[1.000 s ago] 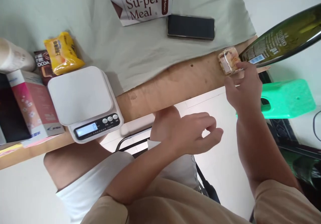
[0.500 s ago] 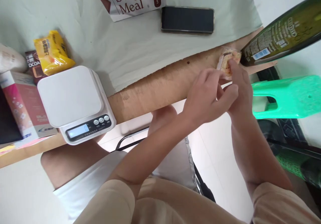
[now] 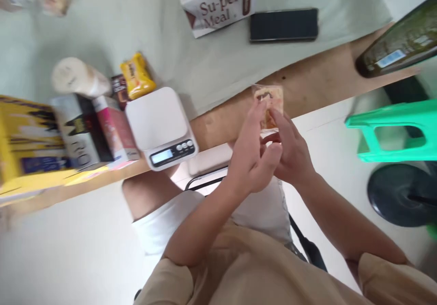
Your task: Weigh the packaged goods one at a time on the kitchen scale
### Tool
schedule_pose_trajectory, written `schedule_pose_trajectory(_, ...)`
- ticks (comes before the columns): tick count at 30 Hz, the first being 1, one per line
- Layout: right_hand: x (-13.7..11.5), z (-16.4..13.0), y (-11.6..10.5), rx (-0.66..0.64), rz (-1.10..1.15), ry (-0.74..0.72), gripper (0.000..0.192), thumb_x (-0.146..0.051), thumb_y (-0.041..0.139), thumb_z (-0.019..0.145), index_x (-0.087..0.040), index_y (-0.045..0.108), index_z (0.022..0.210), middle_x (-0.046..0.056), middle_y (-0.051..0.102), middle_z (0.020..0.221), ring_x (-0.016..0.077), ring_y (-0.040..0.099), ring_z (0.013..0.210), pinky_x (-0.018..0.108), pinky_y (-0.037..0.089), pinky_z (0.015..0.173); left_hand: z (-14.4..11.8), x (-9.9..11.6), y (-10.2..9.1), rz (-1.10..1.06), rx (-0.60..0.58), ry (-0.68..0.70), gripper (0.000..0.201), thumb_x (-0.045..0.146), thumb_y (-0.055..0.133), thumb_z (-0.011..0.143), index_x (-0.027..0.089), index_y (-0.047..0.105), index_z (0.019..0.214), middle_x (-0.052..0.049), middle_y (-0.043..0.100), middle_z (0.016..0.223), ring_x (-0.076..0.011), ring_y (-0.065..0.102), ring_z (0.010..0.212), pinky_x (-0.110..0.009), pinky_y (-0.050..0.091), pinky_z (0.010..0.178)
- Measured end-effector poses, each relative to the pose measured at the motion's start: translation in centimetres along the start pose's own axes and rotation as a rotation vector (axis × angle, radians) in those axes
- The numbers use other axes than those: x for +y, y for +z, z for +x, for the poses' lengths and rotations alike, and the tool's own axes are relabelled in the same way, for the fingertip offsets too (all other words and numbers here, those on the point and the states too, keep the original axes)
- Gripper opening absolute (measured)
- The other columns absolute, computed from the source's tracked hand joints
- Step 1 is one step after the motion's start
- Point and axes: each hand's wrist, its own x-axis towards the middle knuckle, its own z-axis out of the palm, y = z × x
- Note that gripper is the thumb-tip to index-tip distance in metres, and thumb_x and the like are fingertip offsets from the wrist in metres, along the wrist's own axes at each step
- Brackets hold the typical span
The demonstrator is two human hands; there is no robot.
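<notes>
Snack packet (image 3: 269, 107), small, light and crinkly, sits pinched in my left hand (image 3: 251, 159) and right hand (image 3: 290, 152) above the surface (image 3: 314, 84) edge, best gripped by its sealed rim

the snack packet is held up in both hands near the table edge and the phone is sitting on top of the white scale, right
Not quite. Both the left hand and right hand do hold the snack packet near the table edge, but the phone lies on the pale cloth beside the Su-per Meal box. The scale has nothing on it, as the head view shows.
</notes>
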Motion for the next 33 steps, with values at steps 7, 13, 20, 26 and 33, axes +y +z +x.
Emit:
schedule_pose_trajectory(7, -10.5, 3.6, 6.2, -0.306, 0.193, -0.078, 0.071, -0.042, 0.062, 0.094, -0.032, 0.045, 0.162, 0.011, 0.044, 0.176, 0.0252, 0.078, 0.104, 0.042, 0.069, 0.078, -5.3, -1.0, -10.2, 0.194, 0.404, 0.164, 0.064, 0.068, 0.030, 0.111, 0.038, 0.036, 0.166, -0.006, 0.039, 0.178, -0.0277, 0.038, 0.169, -0.049, 0.038, 0.141)
schedule_pose_trajectory(13, -14.2, 5.3, 10.8, -0.497, 0.225, -0.101, 0.082, -0.038, 0.066, 0.093, -0.033, 0.036, 0.170, 0.011, 0.038, 0.179, 0.0303, 0.074, 0.122, 0.048, 0.069, 0.088, -7.3, -3.6, -15.0, 0.248, 0.570, 0.072, 0.057, 0.060, 0.032, 0.112, 0.038, 0.041, 0.164, -0.005, 0.046, 0.174, -0.0256, 0.045, 0.165, -0.036, 0.055, 0.125)
schedule_pose_trajectory(20, -15.1, 6.4, 11.7, -0.485, 0.233, -0.055, 0.080, -0.039, 0.063, 0.095, -0.032, 0.032, 0.169, 0.008, 0.047, 0.173, 0.0273, 0.074, 0.126, 0.039, 0.069, 0.085, -6.7, -4.7, -17.1, 0.233, 0.635, 0.052, 0.051, 0.059, 0.044, 0.111, 0.036, 0.050, 0.157, -0.006, 0.054, 0.166, -0.0278, 0.050, 0.161, -0.046, 0.046, 0.133)
schedule_pose_trajectory(26, -10.6, 2.2, 9.5, -0.141, 0.445, -0.050, 0.060, -0.039, 0.065, 0.097, -0.037, 0.044, 0.153, 0.011, 0.056, 0.158, 0.0274, 0.068, 0.136, 0.026, 0.060, 0.059, -10.3, -4.2, -16.5, 0.283, 0.891, 0.350, 0.038, 0.058, 0.049, 0.109, 0.026, 0.069, 0.114, -0.007, 0.075, 0.108, -0.0205, 0.073, 0.103, -0.037, 0.060, 0.092)
schedule_pose_trajectory(33, -8.9, -4.3, 9.2, 0.106, 0.633, 0.278, 0.026, -0.032, 0.059, 0.094, -0.026, 0.059, 0.120, 0.001, 0.063, 0.103, 0.0035, 0.052, 0.051, 0.020, 0.038, 0.043, -16.7, -5.3, -13.9, 0.333, 0.762, 0.167, 0.055, 0.038, 0.048, 0.114, 0.020, 0.042, 0.063, 0.004, 0.041, 0.048, -0.0073, 0.039, 0.041, -0.026, 0.025, 0.042)
